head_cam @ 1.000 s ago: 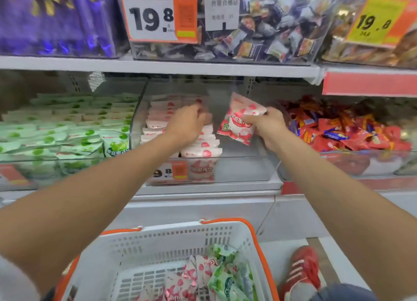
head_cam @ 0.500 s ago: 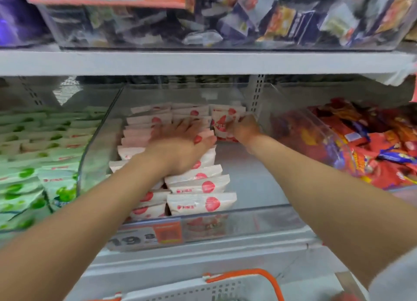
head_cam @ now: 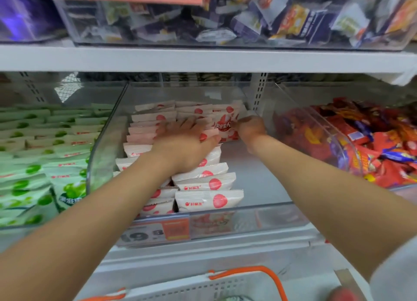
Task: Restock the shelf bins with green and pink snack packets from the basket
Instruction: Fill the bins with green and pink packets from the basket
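Both arms reach into the clear middle bin (head_cam: pixel 239 219) on the lower shelf. My left hand (head_cam: pixel 185 147) lies flat with spread fingers on the rows of pink packets (head_cam: pixel 209 199), pressing them. My right hand (head_cam: pixel 249 128) grips an upright pink packet (head_cam: pixel 225 125) at the back of the bin, to the right of the rows. Green packets (head_cam: pixel 33 165) fill the bin to the left. The white basket with orange rim (head_cam: pixel 255 276) shows at the bottom edge; its contents are mostly out of view.
A bin of red and orange snacks (head_cam: pixel 370 147) stands to the right. The upper shelf (head_cam: pixel 203 59) carries a bin of mixed dark wrappers (head_cam: pixel 225 18). An orange price tag (head_cam: pixel 158 233) hangs on the middle bin's front. The bin floor right of the pink rows is bare.
A second ago my right hand held the pink packet in front of the bin; it has since carried it to the back. My left hand flattened on the rows. The view moved closer.
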The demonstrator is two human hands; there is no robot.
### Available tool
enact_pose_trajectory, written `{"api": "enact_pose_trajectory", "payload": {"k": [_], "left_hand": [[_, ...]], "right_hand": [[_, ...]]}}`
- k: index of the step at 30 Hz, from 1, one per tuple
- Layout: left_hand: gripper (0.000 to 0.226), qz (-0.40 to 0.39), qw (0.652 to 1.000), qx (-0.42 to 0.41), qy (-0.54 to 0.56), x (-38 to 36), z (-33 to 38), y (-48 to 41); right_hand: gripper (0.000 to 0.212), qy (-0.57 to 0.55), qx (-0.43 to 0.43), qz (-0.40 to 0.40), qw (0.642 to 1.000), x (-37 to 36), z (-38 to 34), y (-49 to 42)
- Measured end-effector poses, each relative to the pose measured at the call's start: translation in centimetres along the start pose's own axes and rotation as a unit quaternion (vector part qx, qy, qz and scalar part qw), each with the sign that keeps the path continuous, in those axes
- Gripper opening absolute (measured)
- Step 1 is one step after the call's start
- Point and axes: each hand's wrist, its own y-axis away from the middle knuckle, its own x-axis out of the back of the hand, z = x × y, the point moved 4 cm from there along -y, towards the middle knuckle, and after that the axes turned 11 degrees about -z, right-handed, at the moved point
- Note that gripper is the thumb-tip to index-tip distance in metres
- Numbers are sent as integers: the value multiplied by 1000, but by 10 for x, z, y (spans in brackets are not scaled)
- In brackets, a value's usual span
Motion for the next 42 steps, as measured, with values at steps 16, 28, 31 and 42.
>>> {"api": "enact_pose_trajectory", "payload": {"k": [16,28,31,42], "left_hand": [[12,166,969,-53,176,38,49,133],[14,-209,951,106,200,-177,-22,236],[18,-234,943,122,202,-205,-41,236],[28,-270,923,133,238,-236,-50,235]], "right_hand": [[8,305,248,-5,920,35,-67,211],[11,467,-28,-354,810,-27,170,327],[23,488,-71,-400,772,-54,227,322],[38,600,21,-478,641,-132,304,319]]}}
